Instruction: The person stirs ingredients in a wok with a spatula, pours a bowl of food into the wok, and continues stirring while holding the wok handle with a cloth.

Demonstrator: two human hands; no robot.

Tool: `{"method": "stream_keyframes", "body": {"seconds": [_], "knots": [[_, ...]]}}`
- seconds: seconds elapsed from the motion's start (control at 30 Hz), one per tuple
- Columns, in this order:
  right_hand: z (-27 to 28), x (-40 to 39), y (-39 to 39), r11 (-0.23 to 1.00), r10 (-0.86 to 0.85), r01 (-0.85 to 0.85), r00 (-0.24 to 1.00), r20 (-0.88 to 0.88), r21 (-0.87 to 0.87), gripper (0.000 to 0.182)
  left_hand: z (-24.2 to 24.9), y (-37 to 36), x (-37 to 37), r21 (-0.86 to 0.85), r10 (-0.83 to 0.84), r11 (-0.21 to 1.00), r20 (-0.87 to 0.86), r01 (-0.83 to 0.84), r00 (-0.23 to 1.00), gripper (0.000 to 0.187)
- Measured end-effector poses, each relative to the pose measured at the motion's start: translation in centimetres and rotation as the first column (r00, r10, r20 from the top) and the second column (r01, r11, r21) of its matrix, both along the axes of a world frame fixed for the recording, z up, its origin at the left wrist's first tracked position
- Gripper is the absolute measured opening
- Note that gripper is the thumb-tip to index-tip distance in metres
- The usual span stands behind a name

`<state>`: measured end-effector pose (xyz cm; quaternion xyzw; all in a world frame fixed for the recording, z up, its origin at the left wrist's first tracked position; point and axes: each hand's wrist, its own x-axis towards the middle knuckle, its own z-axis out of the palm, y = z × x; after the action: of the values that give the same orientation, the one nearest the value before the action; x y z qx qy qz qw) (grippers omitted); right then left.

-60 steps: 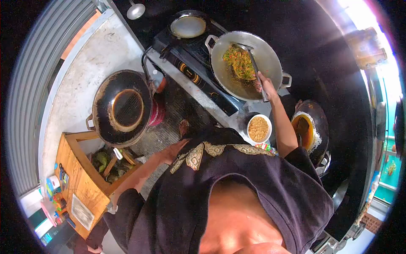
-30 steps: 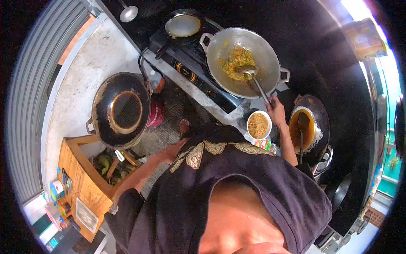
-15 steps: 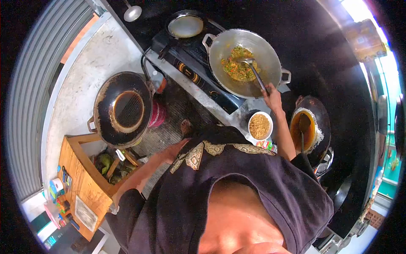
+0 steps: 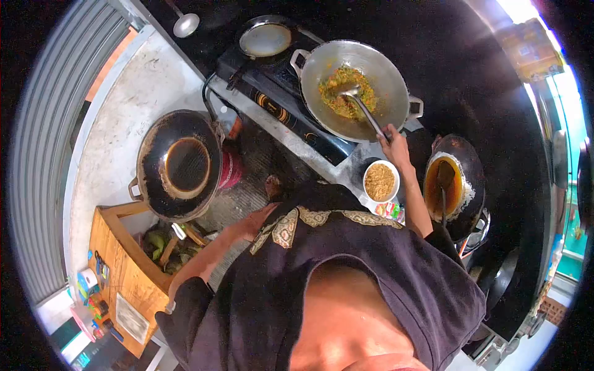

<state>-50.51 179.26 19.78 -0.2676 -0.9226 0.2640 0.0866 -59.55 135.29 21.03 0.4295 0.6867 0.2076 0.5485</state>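
Note:
My right hand (image 4: 394, 147) is closed around the handle of a metal spatula (image 4: 367, 114). The spatula's head rests in a chopped, green-and-orange food mixture (image 4: 337, 102) at the bottom of a large silver wok (image 4: 390, 77). This wok sits on a black gas stove (image 4: 263, 93). My left hand (image 4: 262, 220) is at my hip, partly behind the dark shirt, with its fingers hidden. Just below my right wrist, a white bowl of brown crumbly powder (image 4: 379, 182) stands on the counter.
A pan (image 4: 266, 39) occupies the other burner. At right, a dark wok (image 4: 471, 162) holds orange-brown liquid and a utensil. Another blackened wok (image 4: 151, 157) is at left, near a wooden table (image 4: 120, 278). A ladle (image 4: 186, 25) lies at upper left. Colourful packets (image 4: 388, 211) are beside the bowl.
The spatula's head has shifted slightly left and down through the food, with my right hand moving a little along with it. My left arm remains at my hip.

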Motion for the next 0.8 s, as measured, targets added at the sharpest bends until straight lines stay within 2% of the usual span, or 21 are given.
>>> {"method": "stream_keyframes", "body": {"seconds": [0.07,0.1,0.13,0.2,0.27,0.33,0.43,0.53,0.63,0.67,0.73,0.8], "knots": [[-2.5,-1.3,1.1,1.0,-0.002,0.003,0.987,-0.162,0.007,0.02,-0.6,0.1,-0.2,0.048,0.013,0.999,0.01,-0.014,1.0,0.111],[-3.7,-1.9,1.7,1.0,-0.001,0.004,0.971,-0.239,0.011,0.02,-3.1,-0.5,0.1,0.038,0.039,0.998,0.041,-0.041,0.998,0.111],[-4.2,-2.3,2.2,0.997,-0.03,0.042,0.986,-0.166,0.07,0.02,-4.7,-1.0,0.4,0.074,0.047,0.996,0.038,-0.05,0.998,0.112],[-4.9,-1.9,2.7,0.994,-0.041,0.054,0.991,-0.127,0.097,0.021,-7.3,-1.9,0.9,0.192,0.048,0.98,-0.009,-0.046,0.999,0.112],[-4.6,-1.3,3.0,0.993,-0.034,0.045,0.995,-0.099,0.108,0.02,-6.9,-1.9,0.9,0.204,0.046,0.978,-0.049,-0.035,0.998,0.111],[-2.2,0.4,2.6,0.994,-0.014,0.023,0.997,-0.08,0.104,0.02,-4.0,-1.0,0.4,0.064,0.041,0.997,-0.042,-0.038,0.998,0.109],[2.7,2.8,0.9,0.995,-0.098,0.1,0.993,0.06,-0.025,0.018,-2.6,-0.3,0.4,-0.057,0.064,0.996,0.036,-0.062,0.997,0.107],[2.3,5.2,1.8,0.994,-0.079,0.084,0.995,0.066,-0.074,0.026,-3.9,-0.9,0.3,0.044,0.029,0.999,-0.028,-0.027,0.999,0.108],[1.2,5.8,1.4,0.998,-0.05,0.053,0.997,0.066,-0.047,0.025,-4.1,-1.1,0.7,0.103,0.072,0.992,-0.026,-0.069,0.997,0.108],[-0.5,5.5,1.4,0.996,-0.041,0.034,0.995,-0.089,-0.078,0.025,-3.8,-0.9,0.7,0.095,0.067,0.993,-0.019,-0.065,0.998,0.108],[-1.9,4.7,1.7,0.997,-0.079,0.077,0.996,-0.053,-0.029,0.025,-3.1,-0.7,0.4,0.074,0.054,0.996,-0.005,-0.054,0.999,0.108],[-2.2,2.8,1.5,0.996,-0.086,0.088,0.994,-0.073,0.021,0.024,-2.6,0.0,-0.2,-0.036,0.042,0.999,0.052,-0.04,0.998,0.108]]}}
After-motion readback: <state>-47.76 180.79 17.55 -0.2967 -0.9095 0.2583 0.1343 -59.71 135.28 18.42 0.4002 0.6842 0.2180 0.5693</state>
